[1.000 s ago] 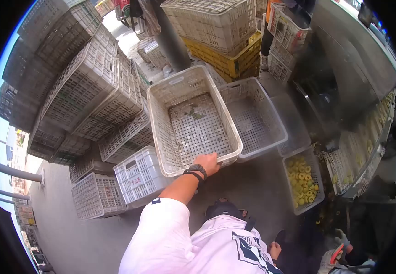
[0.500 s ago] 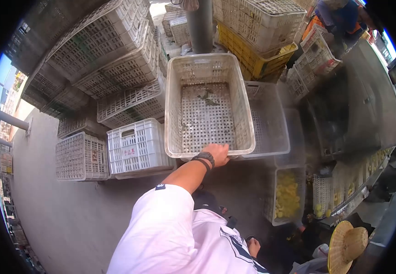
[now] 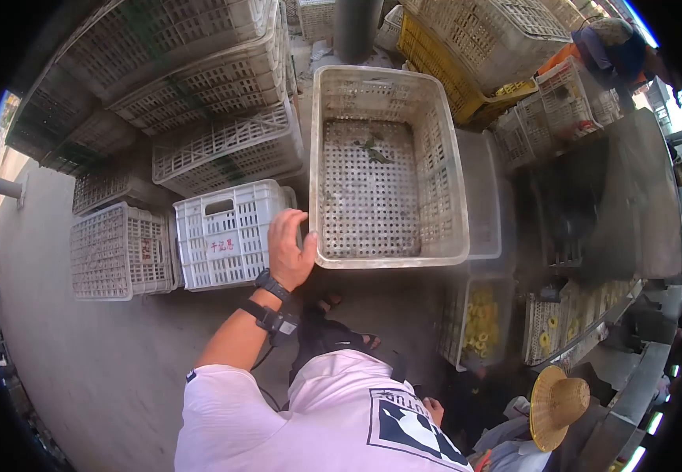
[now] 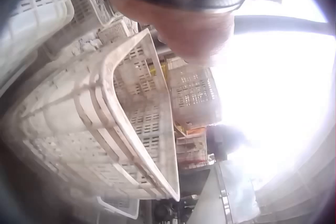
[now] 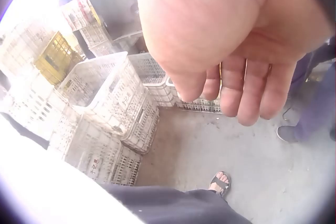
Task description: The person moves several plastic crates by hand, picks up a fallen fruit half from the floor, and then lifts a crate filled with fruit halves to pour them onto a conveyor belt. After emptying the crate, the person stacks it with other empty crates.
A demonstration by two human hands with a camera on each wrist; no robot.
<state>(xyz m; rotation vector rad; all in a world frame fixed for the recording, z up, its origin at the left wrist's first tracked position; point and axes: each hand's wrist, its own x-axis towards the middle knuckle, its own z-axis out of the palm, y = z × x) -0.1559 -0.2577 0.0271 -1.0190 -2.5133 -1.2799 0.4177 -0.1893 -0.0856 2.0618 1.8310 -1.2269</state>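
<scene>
A worn white plastic crate [image 3: 388, 256] with a perforated floor stands before me in the head view, a few green leaves [image 3: 372, 149] lying in it. My left hand [image 3: 290, 250], banded at the wrist, is at the crate's near left corner, fingers spread and thumb right by the rim. The left wrist view has the crate [image 4: 68, 124] below that hand. My right hand [image 5: 226, 40] hangs low by my side, fingers loosely bent around nothing; in the head view only a bit of it shows. A whiter crate [image 3: 223, 236] with red writing is left of my left hand.
Tall stacks of white crates [image 3: 199, 94] rise at the left. A yellow crate [image 3: 435, 67] and a grey pillar [image 3: 357, 31] are behind. At right are a crate of yellow-green rings [image 3: 479, 322], a machine [image 3: 593, 189] and a person in a straw hat [image 3: 561, 401].
My left hand has let go of the crate's near rim and moved left to its corner. The head view has shifted, so the crate sits higher and further right in it.
</scene>
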